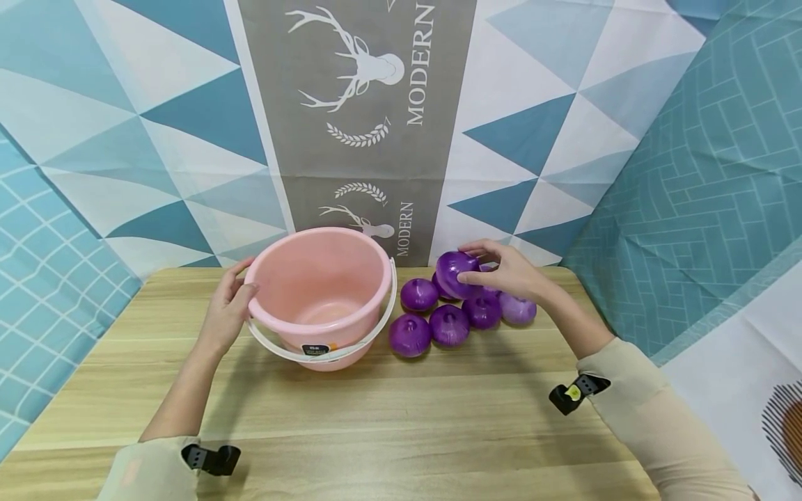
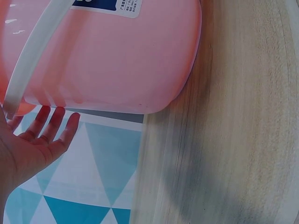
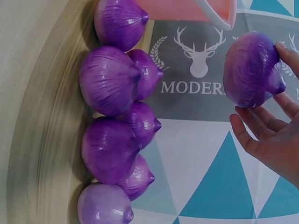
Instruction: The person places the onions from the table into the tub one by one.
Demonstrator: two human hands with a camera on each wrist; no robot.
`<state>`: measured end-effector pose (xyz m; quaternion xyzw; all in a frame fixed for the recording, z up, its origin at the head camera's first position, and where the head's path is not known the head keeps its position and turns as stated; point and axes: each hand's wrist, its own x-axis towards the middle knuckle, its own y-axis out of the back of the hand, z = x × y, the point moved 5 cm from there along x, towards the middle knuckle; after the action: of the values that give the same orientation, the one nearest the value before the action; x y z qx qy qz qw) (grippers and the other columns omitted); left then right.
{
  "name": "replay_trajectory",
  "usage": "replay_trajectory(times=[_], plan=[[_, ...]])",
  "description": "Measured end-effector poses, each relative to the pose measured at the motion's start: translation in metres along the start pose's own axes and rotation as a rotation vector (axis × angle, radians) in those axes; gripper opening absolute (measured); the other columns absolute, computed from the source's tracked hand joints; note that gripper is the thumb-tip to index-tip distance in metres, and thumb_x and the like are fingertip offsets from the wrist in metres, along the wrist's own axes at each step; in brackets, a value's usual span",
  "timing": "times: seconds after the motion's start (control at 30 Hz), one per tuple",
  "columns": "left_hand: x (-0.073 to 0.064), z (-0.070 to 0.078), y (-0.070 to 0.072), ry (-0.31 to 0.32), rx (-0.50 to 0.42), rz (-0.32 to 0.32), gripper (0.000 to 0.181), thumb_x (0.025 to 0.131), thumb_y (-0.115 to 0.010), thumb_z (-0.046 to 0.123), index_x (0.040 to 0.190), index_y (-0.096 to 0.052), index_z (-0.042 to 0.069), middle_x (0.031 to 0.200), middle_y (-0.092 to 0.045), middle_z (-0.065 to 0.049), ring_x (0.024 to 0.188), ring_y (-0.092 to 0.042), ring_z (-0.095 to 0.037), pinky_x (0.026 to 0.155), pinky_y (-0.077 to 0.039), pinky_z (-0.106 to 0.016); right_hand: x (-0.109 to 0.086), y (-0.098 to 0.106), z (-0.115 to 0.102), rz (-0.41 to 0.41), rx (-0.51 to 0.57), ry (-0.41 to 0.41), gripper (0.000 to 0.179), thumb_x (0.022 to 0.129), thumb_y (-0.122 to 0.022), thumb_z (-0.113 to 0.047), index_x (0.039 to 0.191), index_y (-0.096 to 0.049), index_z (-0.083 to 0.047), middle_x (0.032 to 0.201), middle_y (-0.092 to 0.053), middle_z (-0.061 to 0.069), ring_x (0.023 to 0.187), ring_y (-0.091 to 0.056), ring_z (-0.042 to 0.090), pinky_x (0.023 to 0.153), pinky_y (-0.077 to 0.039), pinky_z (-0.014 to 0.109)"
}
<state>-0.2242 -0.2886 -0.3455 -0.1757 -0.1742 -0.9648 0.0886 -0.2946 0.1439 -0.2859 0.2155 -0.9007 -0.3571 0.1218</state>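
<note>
A pink plastic bucket (image 1: 326, 271) stands upright on the wooden table, its white handle (image 1: 301, 356) lowered across the near side. My left hand (image 1: 225, 309) holds the bucket's left rim, thumb at the edge; in the left wrist view its fingers lie spread against the outer wall. To the right of the bucket, my right hand (image 1: 509, 271) grips a purple onion (image 3: 252, 70) between thumb and fingers, raised above the others. Below it, several purple onions (image 1: 450, 325) sit close together on the table; one at the right end is paler (image 3: 105, 204).
The wooden table (image 1: 376, 431) extends toward me in front of the bucket. Right behind it hangs a patterned cloth (image 1: 520, 83) with deer heads and blue triangles. A dark wrist camera (image 1: 579, 393) is strapped on each sleeve.
</note>
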Motion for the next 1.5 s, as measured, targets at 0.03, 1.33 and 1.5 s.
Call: replay_trajectory(times=[0.03,1.33,1.5], plan=[[0.000,0.000,0.000,0.000,-0.001,0.001,0.046,0.097,-0.042,0.014,0.142,-0.034,0.006,0.089,-0.057,0.013,0.064,-0.054,0.001,0.051,-0.047,-0.016,0.001,0.000,-0.001,0.003,0.004,0.005,0.058,0.081,-0.070,-0.038,0.133,-0.049,-0.019,0.131,-0.052,0.007,0.119,-0.051,0.027,0.099,-0.046,0.047],[0.000,-0.001,0.000,0.006,-0.012,-0.003,0.046,0.098,-0.042,0.017,0.142,-0.033,0.006,0.095,-0.056,0.014,0.065,-0.056,0.001,0.052,-0.048,-0.016,0.029,-0.028,-0.033,0.094,0.219,0.042,0.055,0.082,-0.070,-0.037,0.131,-0.051,-0.023,0.132,-0.053,0.002,0.120,-0.052,0.023,0.101,-0.043,0.044],[-0.001,-0.001,-0.001,0.024,-0.013,-0.006,0.047,0.098,-0.042,0.018,0.143,-0.033,0.007,0.096,-0.056,0.014,0.064,-0.055,0.001,0.052,-0.048,-0.017,0.035,-0.033,-0.037,0.101,0.252,0.056,0.055,0.081,-0.071,-0.035,0.131,-0.051,-0.021,0.131,-0.054,0.003,0.118,-0.052,0.024,0.101,-0.043,0.045]])
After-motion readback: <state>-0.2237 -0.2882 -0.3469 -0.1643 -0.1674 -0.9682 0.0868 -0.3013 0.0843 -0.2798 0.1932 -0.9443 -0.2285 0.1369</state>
